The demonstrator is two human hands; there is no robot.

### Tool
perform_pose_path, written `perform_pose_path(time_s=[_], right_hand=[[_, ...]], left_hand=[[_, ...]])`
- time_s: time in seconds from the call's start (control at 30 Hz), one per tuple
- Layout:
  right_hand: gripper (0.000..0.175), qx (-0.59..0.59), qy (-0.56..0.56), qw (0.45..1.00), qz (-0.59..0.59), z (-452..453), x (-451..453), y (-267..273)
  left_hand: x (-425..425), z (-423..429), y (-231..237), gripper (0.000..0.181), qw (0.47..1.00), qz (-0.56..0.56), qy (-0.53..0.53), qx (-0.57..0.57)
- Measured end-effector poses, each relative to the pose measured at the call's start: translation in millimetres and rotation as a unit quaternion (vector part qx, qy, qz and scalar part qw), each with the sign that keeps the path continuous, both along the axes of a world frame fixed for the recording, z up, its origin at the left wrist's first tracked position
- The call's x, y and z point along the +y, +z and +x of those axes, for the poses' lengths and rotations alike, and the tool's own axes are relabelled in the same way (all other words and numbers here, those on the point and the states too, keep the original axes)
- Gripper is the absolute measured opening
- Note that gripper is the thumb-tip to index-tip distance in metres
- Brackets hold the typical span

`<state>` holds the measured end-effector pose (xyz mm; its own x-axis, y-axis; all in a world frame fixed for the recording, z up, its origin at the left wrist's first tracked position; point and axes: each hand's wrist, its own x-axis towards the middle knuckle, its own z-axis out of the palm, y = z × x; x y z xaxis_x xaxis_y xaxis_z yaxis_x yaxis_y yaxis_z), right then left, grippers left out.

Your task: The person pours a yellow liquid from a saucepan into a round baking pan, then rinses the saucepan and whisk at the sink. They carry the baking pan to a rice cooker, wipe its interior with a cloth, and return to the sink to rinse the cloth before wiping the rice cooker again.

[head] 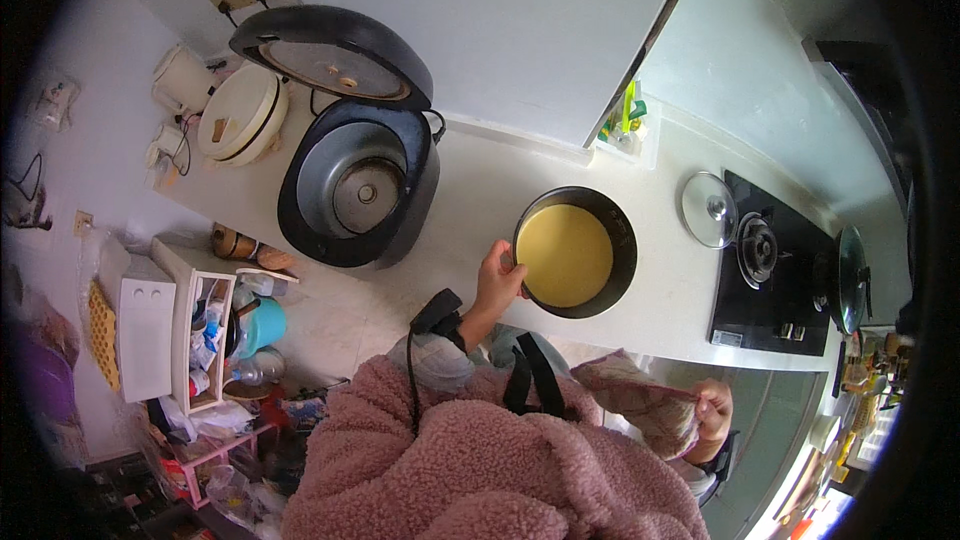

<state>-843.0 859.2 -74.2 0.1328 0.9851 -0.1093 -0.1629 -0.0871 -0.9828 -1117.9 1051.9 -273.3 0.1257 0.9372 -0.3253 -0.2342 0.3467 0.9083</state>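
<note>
A dark rice cooker inner pot [625, 249] stands on the pale counter, with a smooth yellow batter-like mixture [568, 256] inside. My left hand [498, 281] grips its left rim between thumb and fingers. Below the counter's front edge, my right hand [711, 412] holds a cloth [641, 401] with a reddish border by one corner. Left of the pot is a black rice cooker [409, 229]; its lid [337, 52] is raised and the metal heating plate [367, 193] inside lies bare.
A gas hob [776, 330] sits at the right, with a glass lid [701, 210] at its left edge and a lidded pan [850, 277] farther right. A cream round appliance [244, 116] stands behind the cooker. Shelves [214, 277] and a turquoise bucket [264, 326] are lower left.
</note>
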Motion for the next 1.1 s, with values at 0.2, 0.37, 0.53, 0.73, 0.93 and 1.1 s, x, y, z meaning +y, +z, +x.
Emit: perform_pose_path(time_s=[0.2, 0.37, 0.53, 0.73, 0.93, 1.1], right_hand=[[0.03, -0.01, 0.276, 0.961, 0.001, -68, 56, 24], [0.02, -0.05, 0.417, 0.904, 0.076, -155, 119, 40], [0.041, 0.002, 0.187, 0.938, 0.292, -249, 151, 56], [0.039, -0.125, 0.028, 0.99, 0.053, -303, 188, 89], [0.031, -0.052, -0.021, 0.998, -0.034, -340, 271, 21], [0.029, -0.099, -0.031, 0.995, -0.012, -330, 310, -40]], left_hand=[[-6, -44, 50, 0.037, 0.981, 0.126, -0.047, 0.14], [10, -128, 120, 0.072, 0.888, 0.328, -0.321, 0.02], [28, -201, 160, 0.063, 0.856, 0.224, -0.461, -0.063], [83, -320, 191, 0.045, 0.926, 0.201, -0.316, -0.043], [173, -353, 184, 0.031, 0.961, 0.156, -0.229, 0.007], [211, -339, 146, 0.027, 0.959, 0.206, -0.178, 0.075]])
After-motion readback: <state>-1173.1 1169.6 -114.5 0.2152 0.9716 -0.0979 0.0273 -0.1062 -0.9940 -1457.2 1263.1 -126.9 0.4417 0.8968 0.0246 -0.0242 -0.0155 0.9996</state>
